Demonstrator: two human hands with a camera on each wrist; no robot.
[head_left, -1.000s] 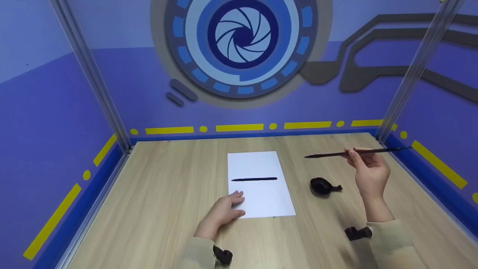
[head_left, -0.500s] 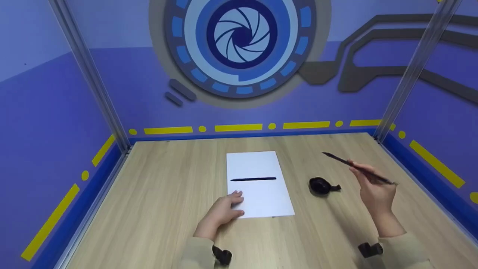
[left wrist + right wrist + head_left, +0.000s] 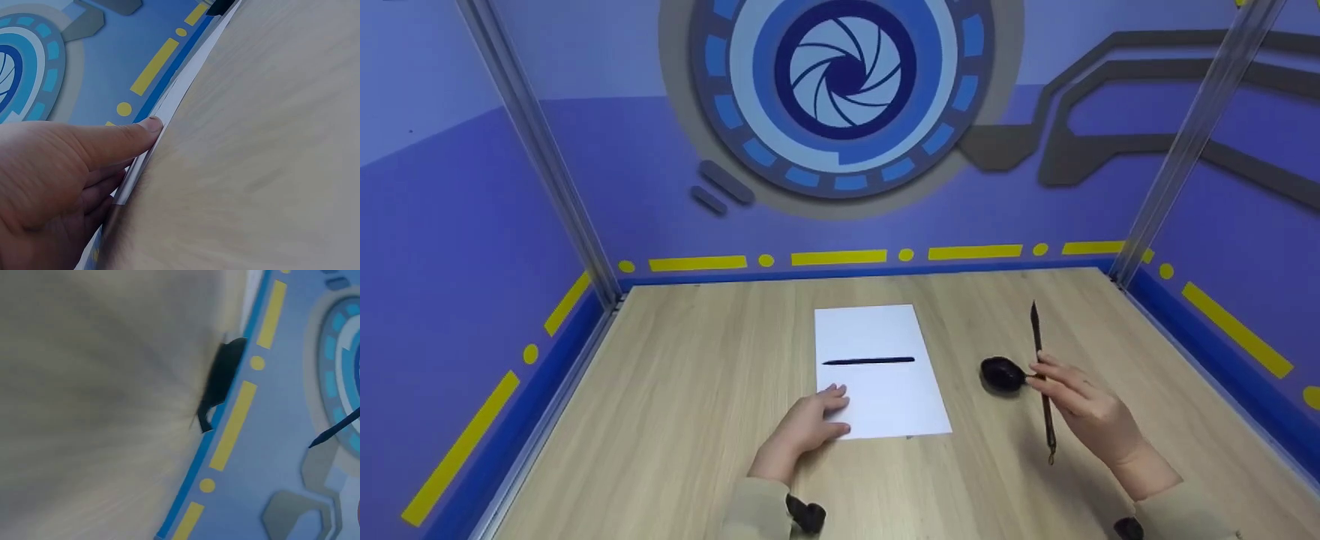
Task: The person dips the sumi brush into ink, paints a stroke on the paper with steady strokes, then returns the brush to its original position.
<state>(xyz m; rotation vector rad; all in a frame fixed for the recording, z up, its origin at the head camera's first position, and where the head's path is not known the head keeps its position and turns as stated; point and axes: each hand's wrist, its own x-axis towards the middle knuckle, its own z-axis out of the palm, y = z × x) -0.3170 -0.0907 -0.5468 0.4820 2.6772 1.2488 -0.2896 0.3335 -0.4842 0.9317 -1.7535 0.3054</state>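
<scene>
On the white sheet of paper (image 3: 877,405) runs a black horizontal stroke (image 3: 870,361), pointed at its left end. My left hand (image 3: 802,424) rests on the sheet's lower left edge, its fingers relaxed; the left wrist view shows the thumb (image 3: 147,126) on the paper. My right hand (image 3: 1091,412) pinches a dark calligraphy brush (image 3: 1036,330), bristle tip pointing to the far side and a loop at the near end. Beside those fingers is a small black dish (image 3: 1002,375), its handle partly hidden by them. The brush tip (image 3: 326,435) shows in the right wrist view; that hand does not.
The light wooden table (image 3: 697,375) reaches back to a blue and purple patterned wall (image 3: 607,165). Side panels with metal posts (image 3: 547,157) bound it left and right. The dish (image 3: 225,371) appears dark and edge-on in the right wrist view.
My right hand has moved nearer the dish and turned the brush from lying sideways, tip left, to tip pointing away. The left hand and the paper stay in place.
</scene>
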